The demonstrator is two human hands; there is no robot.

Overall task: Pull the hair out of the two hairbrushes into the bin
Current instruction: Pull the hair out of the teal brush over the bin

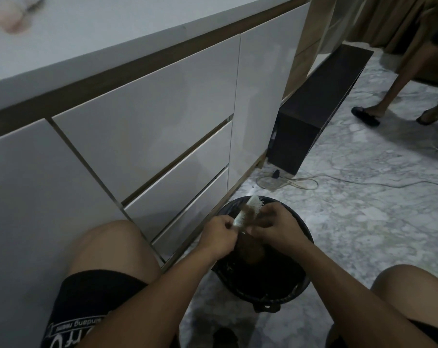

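Black shorts [92, 310], print unreadable; left hand [219, 236] and right hand [273, 227] grip hairbrush [248, 209].

Glossy smooth white cabinet fronts [147, 126], polished grey-veined marble floor [363, 222], bin [300, 292] lined with crinkled black plastic, pale plastic hairbrush [248, 209], matt dark wood-look panel [321, 96], black cloth shorts [87, 310]

The bin [298, 280] is black, lined with a black bag, and the hairbrush [248, 209] over it has a pale white body with white bristles clogged with brown hair [249, 212]. The cabinet fronts [147, 116] are glossy white with brown trim; the floor [363, 222] is grey-and-white marbled; the shorts [87, 302] are black with white lettering
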